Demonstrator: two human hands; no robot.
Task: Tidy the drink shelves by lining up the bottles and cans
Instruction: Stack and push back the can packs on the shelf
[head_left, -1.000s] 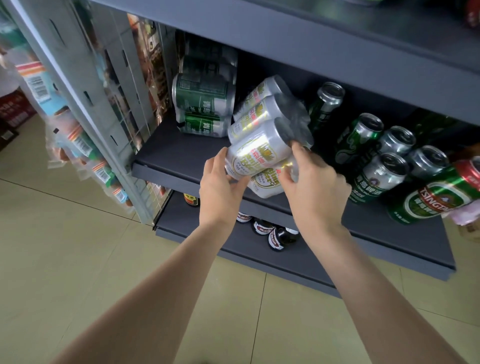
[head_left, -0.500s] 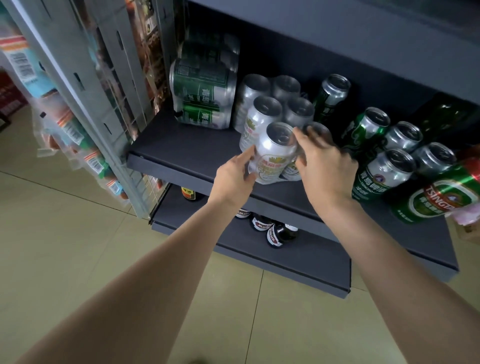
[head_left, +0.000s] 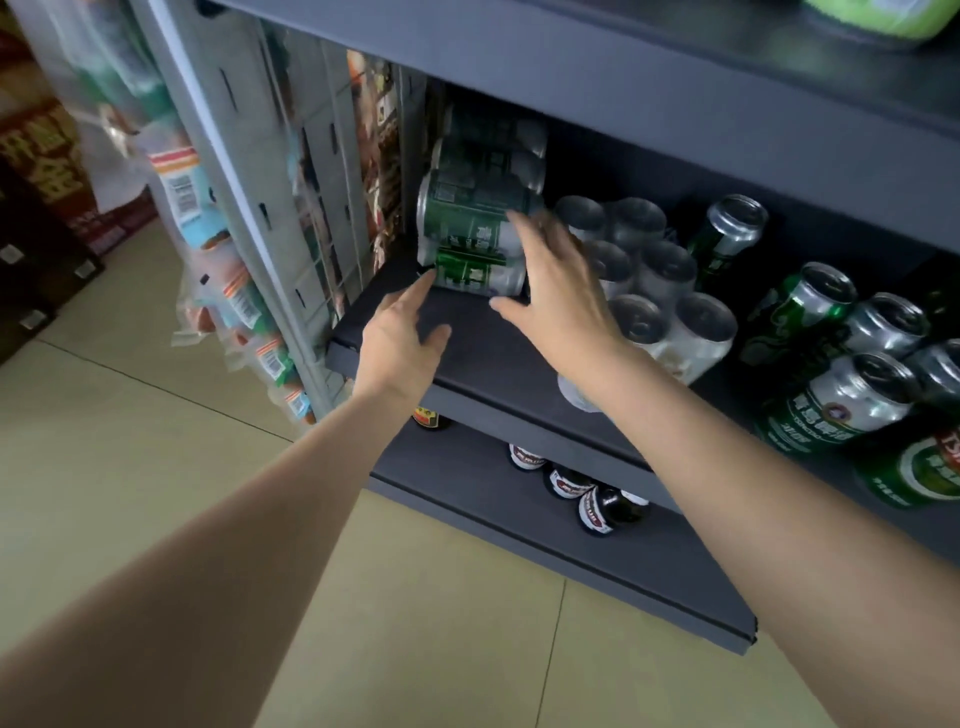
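Observation:
A shrink-wrapped pack of silver cans (head_left: 660, 291) stands upright on the dark shelf (head_left: 483, 353), free of both hands. To its left lies a wrapped pack of green cans (head_left: 475, 228) on its side, stacked against the shelf's left end. My right hand (head_left: 558, 291) is open, its fingertips at the right end of the green pack. My left hand (head_left: 402, 338) is open too, with its index finger touching the pack's lower left corner. Loose green cans (head_left: 841, 395) stand and lean further right.
Dark bottles (head_left: 597, 506) lie on the lower shelf (head_left: 649, 566). A grey slotted upright (head_left: 249, 208) with hanging snack packets (head_left: 254, 322) borders the left side. An upper shelf (head_left: 675, 93) overhangs the cans. Beige floor tiles lie below.
The silver can pack, tilted in both hands a second ago, now stands upright on the shelf. Both hands let it go and moved left to the green can pack.

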